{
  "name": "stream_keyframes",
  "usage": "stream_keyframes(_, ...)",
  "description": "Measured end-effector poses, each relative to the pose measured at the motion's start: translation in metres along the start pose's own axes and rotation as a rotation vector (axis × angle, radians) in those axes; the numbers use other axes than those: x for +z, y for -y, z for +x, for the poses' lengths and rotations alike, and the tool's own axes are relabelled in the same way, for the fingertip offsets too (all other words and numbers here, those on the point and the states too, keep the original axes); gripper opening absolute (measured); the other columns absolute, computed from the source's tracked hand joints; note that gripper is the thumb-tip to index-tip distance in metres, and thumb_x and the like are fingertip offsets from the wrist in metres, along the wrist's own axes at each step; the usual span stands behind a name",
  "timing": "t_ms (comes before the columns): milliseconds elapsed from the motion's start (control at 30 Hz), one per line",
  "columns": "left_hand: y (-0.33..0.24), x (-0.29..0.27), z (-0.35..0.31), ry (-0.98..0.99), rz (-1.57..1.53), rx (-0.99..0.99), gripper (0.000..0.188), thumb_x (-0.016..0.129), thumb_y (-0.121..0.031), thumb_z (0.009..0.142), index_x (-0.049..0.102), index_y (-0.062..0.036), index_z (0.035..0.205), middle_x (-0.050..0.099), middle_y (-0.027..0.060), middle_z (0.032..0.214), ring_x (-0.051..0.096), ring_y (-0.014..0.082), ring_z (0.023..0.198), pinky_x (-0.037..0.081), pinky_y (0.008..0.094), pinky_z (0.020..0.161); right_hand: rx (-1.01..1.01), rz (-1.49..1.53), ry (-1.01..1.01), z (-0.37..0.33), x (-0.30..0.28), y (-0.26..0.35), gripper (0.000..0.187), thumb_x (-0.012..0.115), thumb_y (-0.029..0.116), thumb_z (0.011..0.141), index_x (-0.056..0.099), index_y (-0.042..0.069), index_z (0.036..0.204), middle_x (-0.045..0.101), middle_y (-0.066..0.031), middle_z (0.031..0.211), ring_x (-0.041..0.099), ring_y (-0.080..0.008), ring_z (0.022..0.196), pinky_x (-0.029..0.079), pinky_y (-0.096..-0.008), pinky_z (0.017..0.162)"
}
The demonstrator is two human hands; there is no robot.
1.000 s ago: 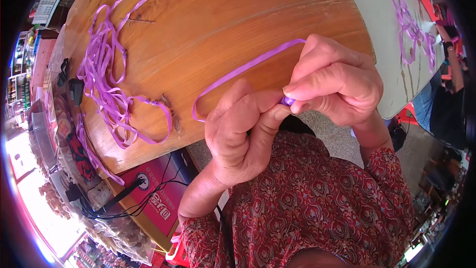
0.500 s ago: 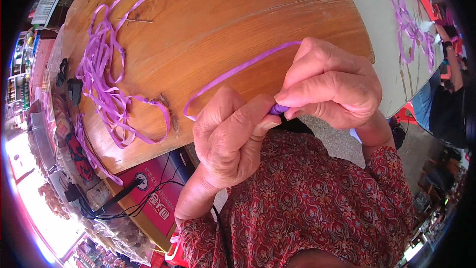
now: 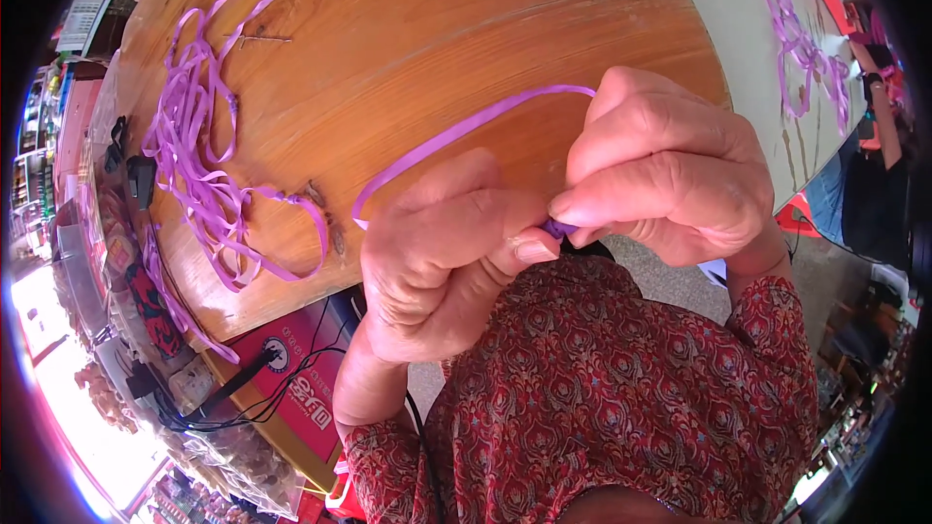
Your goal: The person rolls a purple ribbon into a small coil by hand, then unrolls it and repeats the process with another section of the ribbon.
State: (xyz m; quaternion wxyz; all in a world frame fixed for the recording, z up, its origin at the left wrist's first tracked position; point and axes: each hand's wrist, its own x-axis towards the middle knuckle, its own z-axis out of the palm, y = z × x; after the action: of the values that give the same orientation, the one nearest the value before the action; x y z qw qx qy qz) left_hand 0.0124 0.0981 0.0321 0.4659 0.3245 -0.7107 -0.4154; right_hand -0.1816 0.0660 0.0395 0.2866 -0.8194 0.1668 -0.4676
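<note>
Between my pinched fingertips is a small dark purple piece (image 3: 559, 227), mostly covered, so I cannot tell its kind. My left hand (image 3: 451, 257) grips it from the left with thumb and bent forefinger. From the right, my right hand (image 3: 670, 170) pinches its other end. A light purple ribbon (image 3: 466, 126) arches over the wooden table from behind my left hand into my right hand's curled fingers. Farther left, a tangled heap of the same purple ribbon (image 3: 199, 165) lies on the tabletop, with small knots or dark bits along it.
The wooden table (image 3: 437, 19) has a curved right edge, beside a pale table (image 3: 714, 0) with more purple ribbon (image 3: 801, 53). Another person's arm (image 3: 882, 116) reaches in there. Black cables (image 3: 282, 393) and a red box (image 3: 306, 369) sit below the near left edge.
Both hands have drawn slightly apart, the right one moving right and the left one moving left. Less of the dark purple piece shows between the fingertips.
</note>
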Motion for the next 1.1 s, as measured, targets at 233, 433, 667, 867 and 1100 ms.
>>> stream_keyframes(233, -0.001, -0.008, 0.004, 0.125, -0.135, -0.203, 0.009, 0.070, -0.008, 0.078, 0.067, 0.0000, 0.082, 0.051, 0.0043, 0.065, 0.046, 0.0144, 0.056, 0.035, 0.0275, 0.050, -0.015, -0.008, 0.029, 0.001, -0.004, -0.004, 0.017, 0.072, 0.008, 0.071, 0.066, -0.001, 0.084, 0.060, -0.0067, 0.075, 0.054, -0.0151, 0.060, 0.040, -0.0264, 0.051)
stream_keyframes(433, 0.005, 0.005, -0.002, -0.030, -0.141, -0.097, 0.008, 0.069, -0.007, 0.079, 0.067, -0.0004, 0.084, 0.049, 0.0029, 0.064, 0.045, 0.0137, 0.055, 0.034, 0.0270, 0.050, -0.026, -0.049, -0.036, -0.003, 0.003, -0.004, 0.018, 0.073, 0.007, 0.070, 0.066, -0.002, 0.084, 0.059, -0.0068, 0.075, 0.053, -0.0158, 0.060, 0.041, -0.0268, 0.051)
stream_keyframes(667, -0.003, 0.004, -0.005, -0.040, 0.083, -0.079, 0.010, 0.070, -0.006, 0.077, 0.066, -0.0003, 0.084, 0.047, 0.0041, 0.063, 0.044, 0.0152, 0.054, 0.033, 0.0279, 0.048, -0.118, -0.169, -0.017, -0.005, 0.000, -0.005, 0.022, 0.073, 0.002, 0.064, 0.065, -0.003, 0.083, 0.058, -0.0083, 0.073, 0.053, -0.0173, 0.057, 0.040, -0.0271, 0.048)
stream_keyframes(867, -0.001, 0.009, -0.006, -0.019, 0.086, -0.094, 0.010, 0.070, -0.004, 0.077, 0.065, -0.0004, 0.084, 0.046, 0.0048, 0.063, 0.043, 0.0164, 0.054, 0.033, 0.0283, 0.048, -0.086, -0.134, 0.041, -0.006, -0.003, -0.004, 0.022, 0.073, 0.001, 0.063, 0.064, -0.005, 0.082, 0.058, -0.0100, 0.073, 0.052, -0.0178, 0.057, 0.039, -0.0276, 0.047)
stream_keyframes(1100, 0.006, 0.024, -0.008, -0.118, -0.035, -0.110, 0.005, 0.066, -0.003, 0.081, 0.064, 0.0003, 0.085, 0.051, 0.0052, 0.067, 0.046, 0.0150, 0.059, 0.036, 0.0265, 0.053, -0.024, -0.114, -0.054, -0.015, 0.003, -0.006, 0.017, 0.072, 0.005, 0.072, 0.064, -0.004, 0.085, 0.058, -0.0099, 0.075, 0.053, -0.0176, 0.058, 0.040, -0.0283, 0.049)
